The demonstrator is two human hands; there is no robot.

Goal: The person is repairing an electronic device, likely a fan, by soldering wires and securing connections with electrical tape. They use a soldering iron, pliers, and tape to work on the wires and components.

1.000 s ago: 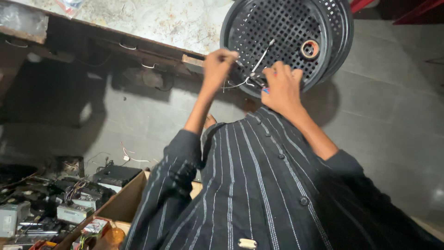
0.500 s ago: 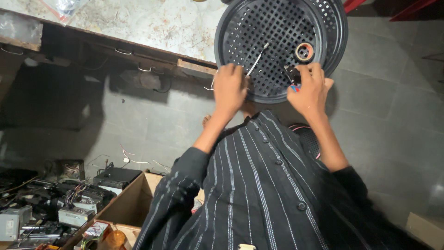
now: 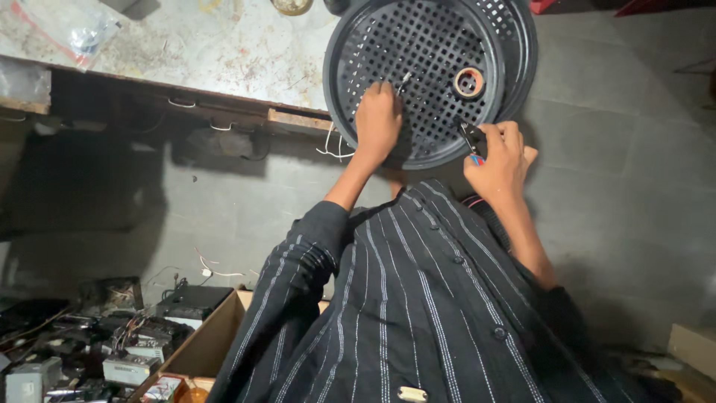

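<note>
A round black perforated grille (image 3: 432,45) rests partly on a worn workbench, with a small brown tape roll (image 3: 468,82) lying on it. My left hand (image 3: 377,119) lies on the grille's lower middle, its fingers pinched on a thin pale wire (image 3: 403,79) that sticks up from them. More white wire (image 3: 328,145) hangs below the grille's left rim. At the lower right rim, my right hand (image 3: 498,157) is closed around a small black hand tool (image 3: 471,138) with a red and blue grip. My black striped shirt fills the lower view.
The stained workbench top (image 3: 186,45) runs along the upper left, with a clear plastic bag (image 3: 67,30) on it. An open cardboard box (image 3: 205,347) and a heap of electronic parts (image 3: 112,351) sit at the lower left on the grey floor.
My left hand has slid further onto the grille. My right hand has drawn down and right to the rim. The loose white wires once between my hands now hang by the left rim.
</note>
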